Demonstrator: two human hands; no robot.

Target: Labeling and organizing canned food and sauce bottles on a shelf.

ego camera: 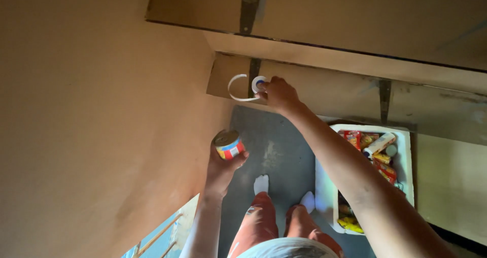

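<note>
White tape, a small roll with blue core (258,84), is pinched in the right hand (278,93) at the wooden shelf (324,88), its loose strip curling leftward, while the lower left hand (222,167) grips a red-and-blue tin can (229,145).

Can (229,145): metal top, dull sheen, glossy printed paper label; tape roll (257,83): white, smooth, plastic-looking; shelves (324,83): matt board w/ dark metal brackets (384,98); wall (96,116): matt plaster; floor (274,136): rough grey concrete; bin (408,156): white smooth plastic; packets (378,156) glossy.
</note>
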